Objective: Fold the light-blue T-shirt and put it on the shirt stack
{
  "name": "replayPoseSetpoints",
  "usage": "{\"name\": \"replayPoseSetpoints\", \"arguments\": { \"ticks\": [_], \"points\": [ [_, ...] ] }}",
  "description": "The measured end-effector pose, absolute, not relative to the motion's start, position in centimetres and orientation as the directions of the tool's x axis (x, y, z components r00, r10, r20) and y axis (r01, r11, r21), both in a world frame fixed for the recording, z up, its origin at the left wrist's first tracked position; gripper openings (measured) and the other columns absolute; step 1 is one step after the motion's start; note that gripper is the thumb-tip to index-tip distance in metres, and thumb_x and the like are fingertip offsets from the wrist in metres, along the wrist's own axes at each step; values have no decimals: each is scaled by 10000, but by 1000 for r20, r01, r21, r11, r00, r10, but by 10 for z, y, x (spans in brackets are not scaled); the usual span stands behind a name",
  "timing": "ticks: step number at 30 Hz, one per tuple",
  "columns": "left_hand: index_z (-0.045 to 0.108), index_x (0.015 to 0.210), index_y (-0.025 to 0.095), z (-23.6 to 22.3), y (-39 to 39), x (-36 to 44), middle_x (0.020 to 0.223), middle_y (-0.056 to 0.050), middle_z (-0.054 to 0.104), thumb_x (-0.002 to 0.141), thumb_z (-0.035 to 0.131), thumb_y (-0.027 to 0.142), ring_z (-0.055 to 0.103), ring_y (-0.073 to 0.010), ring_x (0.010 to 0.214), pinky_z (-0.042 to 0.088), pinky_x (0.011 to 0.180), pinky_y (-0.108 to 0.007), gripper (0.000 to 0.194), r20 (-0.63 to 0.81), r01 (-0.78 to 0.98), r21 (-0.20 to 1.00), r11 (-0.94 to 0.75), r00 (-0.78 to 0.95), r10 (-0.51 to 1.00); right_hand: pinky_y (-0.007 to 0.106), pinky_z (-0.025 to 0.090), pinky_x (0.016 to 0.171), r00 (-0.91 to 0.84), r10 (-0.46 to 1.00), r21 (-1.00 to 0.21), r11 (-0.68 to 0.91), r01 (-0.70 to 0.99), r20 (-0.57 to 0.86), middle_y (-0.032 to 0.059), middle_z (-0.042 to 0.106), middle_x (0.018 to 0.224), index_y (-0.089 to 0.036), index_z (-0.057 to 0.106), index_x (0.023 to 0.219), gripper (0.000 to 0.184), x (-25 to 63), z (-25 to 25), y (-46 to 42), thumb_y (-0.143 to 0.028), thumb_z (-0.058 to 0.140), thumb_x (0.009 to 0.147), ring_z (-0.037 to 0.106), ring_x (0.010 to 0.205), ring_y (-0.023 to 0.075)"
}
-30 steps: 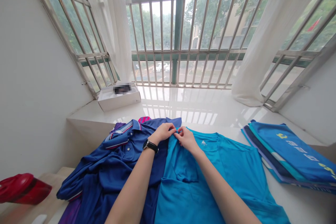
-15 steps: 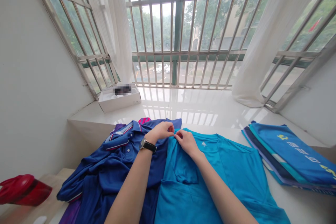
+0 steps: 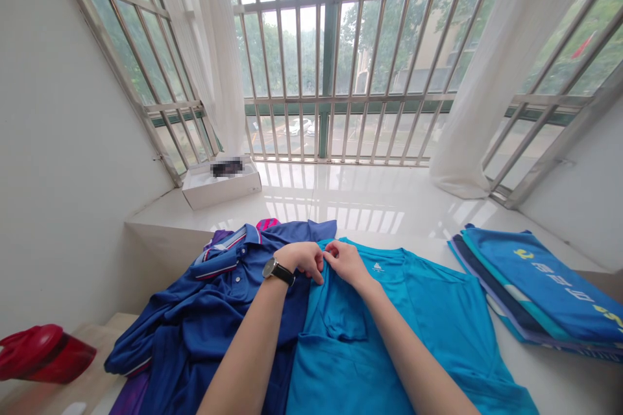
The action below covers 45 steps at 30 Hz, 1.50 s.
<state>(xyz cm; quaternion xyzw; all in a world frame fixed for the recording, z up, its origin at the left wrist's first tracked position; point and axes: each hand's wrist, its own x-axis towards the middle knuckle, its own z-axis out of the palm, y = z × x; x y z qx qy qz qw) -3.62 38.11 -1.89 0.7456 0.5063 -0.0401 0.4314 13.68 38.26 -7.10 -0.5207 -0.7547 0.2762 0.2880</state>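
Observation:
A bright blue T-shirt (image 3: 438, 311) lies spread in front of me, its left side folded inward over the body. My right hand (image 3: 344, 260) pinches the shirt's upper edge near the shoulder, left of the collar label. Right beside it, my left hand (image 3: 305, 258), with a black-strapped watch on the wrist, has its fingers curled down onto the shirt's folded left edge. What lies between those fingertips is partly hidden. A navy polo shirt (image 3: 195, 311) with a striped collar lies rumpled to the left, against the blue T-shirt.
Folded clothes (image 3: 549, 285) form a stack on the right of the white ledge (image 3: 389, 198). A white box (image 3: 224, 188) stands at the back left by the curtain. The red object (image 3: 53, 351) sits low on the left. Barred windows close off the far side.
My left hand has shifted slightly down along the shirt's edge, its fingers now pointing downward. My right hand stays at nearly the same spot on the shirt.

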Motion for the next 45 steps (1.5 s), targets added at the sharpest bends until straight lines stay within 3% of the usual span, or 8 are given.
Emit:
{"name": "replayPoseSetpoints", "arguments": {
  "ticks": [7,15,26,35,38,41,45],
  "points": [
    [655,758,225,-10,379,-30,601,49,617,493,861,411,556,-143,570,396,501,-232,383,-559,871,475,-128,411,720,276,478,671,-417,905,-764,325,557,81,39,721,782,-145,726,967,251,148,-64,386,-256,666,750,635,701,168],
    [680,803,225,-2,375,-20,716,29,663,507,858,421,600,-161,638,429,545,-240,397,-554,919,352,-176,356,753,285,495,683,-438,897,-786,313,533,60,40,714,794,-146,723,1000,278,152,-68,389,-213,636,745,642,724,175],
    [676,818,221,1,373,-18,762,14,678,513,866,430,621,-177,669,424,526,-242,415,-551,926,309,-215,359,753,288,497,684,-425,904,-782,301,547,50,58,718,811,-135,719,988,268,152,-72,392,-234,654,748,652,728,182],
    [709,895,224,6,370,-20,781,8,705,538,861,399,648,-181,691,469,580,-242,425,-528,914,350,-206,374,763,278,469,661,-440,896,-752,328,572,56,56,726,813,-137,732,987,261,151,-69,391,-218,653,752,634,699,172],
    [722,940,215,6,370,-22,781,-2,721,650,783,324,661,-180,696,484,603,-240,315,-432,884,396,-249,418,799,272,452,644,-444,894,-740,338,582,58,55,727,801,-136,739,949,226,151,-67,391,-205,639,759,626,694,172],
    [727,955,196,1,373,-20,902,-41,742,744,651,205,678,-200,805,501,686,-251,224,-281,878,368,-306,419,863,261,443,644,-466,883,-726,357,587,57,47,732,799,-148,743,929,204,150,-64,389,-185,616,773,629,707,170],
    [717,970,183,-11,378,-15,986,-79,738,780,597,166,679,-235,914,502,768,-275,225,-236,898,320,-303,385,892,256,446,710,-500,863,-693,401,599,67,43,751,885,-174,740,949,252,150,-58,386,-128,543,798,638,774,165]
  ]
}}
